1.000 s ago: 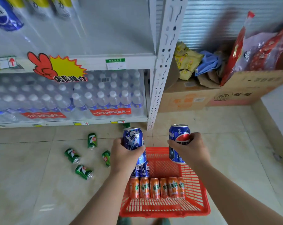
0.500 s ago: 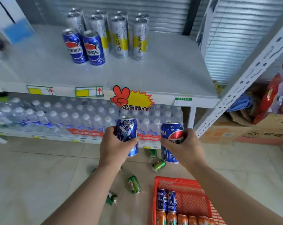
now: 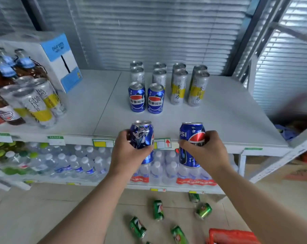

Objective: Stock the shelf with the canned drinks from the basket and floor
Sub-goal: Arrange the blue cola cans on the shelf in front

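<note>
My left hand (image 3: 129, 153) grips one blue Pepsi can (image 3: 143, 136), and my right hand (image 3: 203, 150) grips a second blue Pepsi can (image 3: 190, 136). Both cans are upright, held just in front of the white shelf's (image 3: 219, 124) front edge. Two more Pepsi cans (image 3: 146, 98) stand on that shelf, with several tall silver-and-yellow cans (image 3: 188, 85) behind and beside them. Several green cans (image 3: 158, 209) lie on the floor below. A corner of the red basket (image 3: 232, 235) shows at the bottom right.
Brown bottles, silver cans (image 3: 34, 104) and a blue-and-white carton (image 3: 61, 59) fill the shelf's left part. Rows of water bottles (image 3: 75, 164) pack the shelf below. A slanted white upright (image 3: 272, 166) stands at the right, with cardboard boxes behind it.
Both hands have lifted the two Pepsi cans from over the basket to the middle shelf's front edge. My view has tilted up, so the basket is nearly out of frame.
</note>
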Available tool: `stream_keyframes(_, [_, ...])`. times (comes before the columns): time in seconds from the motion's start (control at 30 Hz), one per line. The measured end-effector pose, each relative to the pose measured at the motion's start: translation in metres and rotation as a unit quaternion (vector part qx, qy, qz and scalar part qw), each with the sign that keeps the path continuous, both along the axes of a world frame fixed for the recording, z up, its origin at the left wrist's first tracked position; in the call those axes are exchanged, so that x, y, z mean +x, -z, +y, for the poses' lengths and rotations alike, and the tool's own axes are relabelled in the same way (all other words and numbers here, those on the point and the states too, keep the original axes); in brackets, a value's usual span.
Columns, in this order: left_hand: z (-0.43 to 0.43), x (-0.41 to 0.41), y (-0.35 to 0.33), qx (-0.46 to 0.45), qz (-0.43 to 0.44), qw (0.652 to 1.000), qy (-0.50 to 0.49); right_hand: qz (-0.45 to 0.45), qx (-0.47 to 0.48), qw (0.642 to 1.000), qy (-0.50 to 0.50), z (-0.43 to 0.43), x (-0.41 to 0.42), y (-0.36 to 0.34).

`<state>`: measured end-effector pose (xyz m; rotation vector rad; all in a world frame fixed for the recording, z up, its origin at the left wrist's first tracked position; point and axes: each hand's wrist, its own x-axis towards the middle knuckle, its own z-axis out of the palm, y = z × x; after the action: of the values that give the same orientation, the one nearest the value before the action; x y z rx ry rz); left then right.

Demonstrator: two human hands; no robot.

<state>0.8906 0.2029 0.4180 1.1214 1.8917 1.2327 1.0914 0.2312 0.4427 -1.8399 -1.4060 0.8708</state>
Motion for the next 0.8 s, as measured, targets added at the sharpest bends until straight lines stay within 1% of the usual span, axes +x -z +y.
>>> stream_keyframes(0.2, [0.057, -0.037, -0.029, 0.038, 0.017, 0.998, 0.039, 0.01, 0.014, 1.0, -0.022, 0.04, -0.028, -0.008])
stream_keyframes(0.33, [0.083, -0.058, -0.027, 0.032, -0.006, 0.999, 0.027, 0.027, 0.025, 0.999, -0.028, 0.07, -0.047, -0.006])
stream_keyframes(0.47, [0.103, -0.072, -0.014, 0.007, -0.02, 0.999, 0.05, 0.039, 0.037, 0.998, -0.029, 0.091, -0.06, -0.002])
stream_keyframes(0.57, [0.116, -0.079, -0.006, -0.004, -0.028, 0.996, 0.084, 0.036, 0.048, 0.998, -0.031, 0.102, -0.066, 0.002])
stream_keyframes(0.8, [0.141, -0.104, 0.011, -0.006, -0.039, 0.981, 0.189, 0.038, 0.075, 0.996, 0.003, 0.11, -0.078, 0.015])
